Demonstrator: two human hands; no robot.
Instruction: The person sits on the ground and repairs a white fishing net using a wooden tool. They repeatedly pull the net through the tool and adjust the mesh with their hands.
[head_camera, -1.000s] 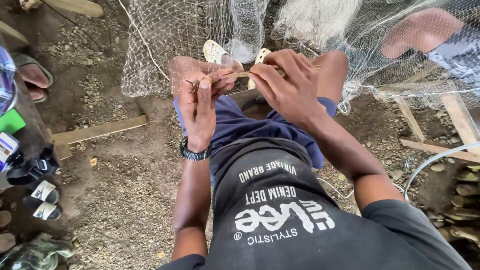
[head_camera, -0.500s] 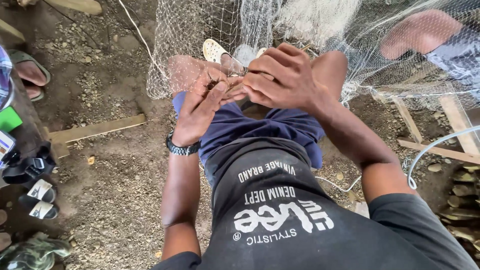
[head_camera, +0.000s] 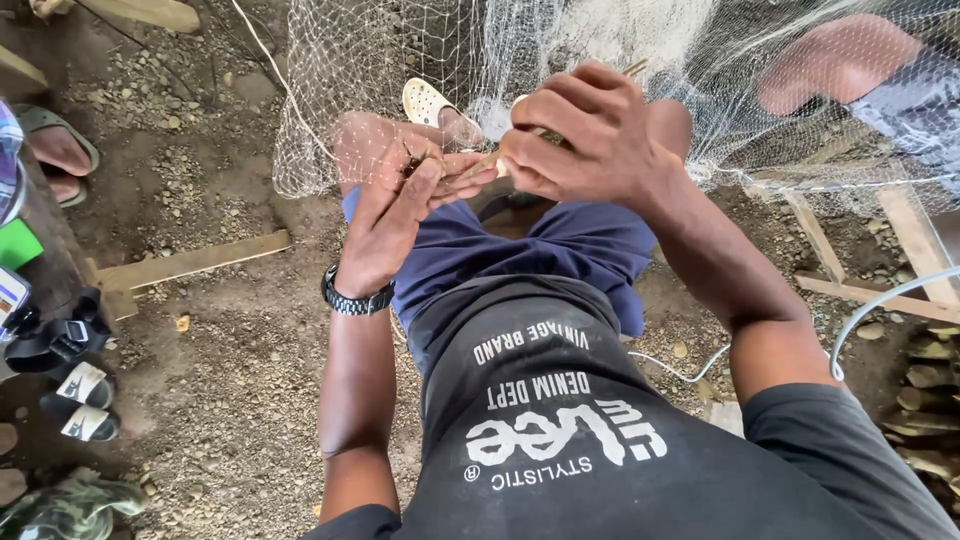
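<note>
Since 0.5 s ago: hands drawn apart a bit, left hand (head_camera: 395, 215) opened flatter under fishing net (head_camera: 400, 90), fingers pinching mesh. Right hand (head_camera: 590, 135) curled tight on pale netting needle (head_camera: 480, 165), tip now at left fingertips. Mending looks mid-knot, above knees.

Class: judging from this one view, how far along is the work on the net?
Done: cannot tell; no finished stretch stands out. In hand: left hand pinches the net at a dark spot; right hand holds a pale tool against it. Left: much net hangs and lies ahead, unhandled.
</note>
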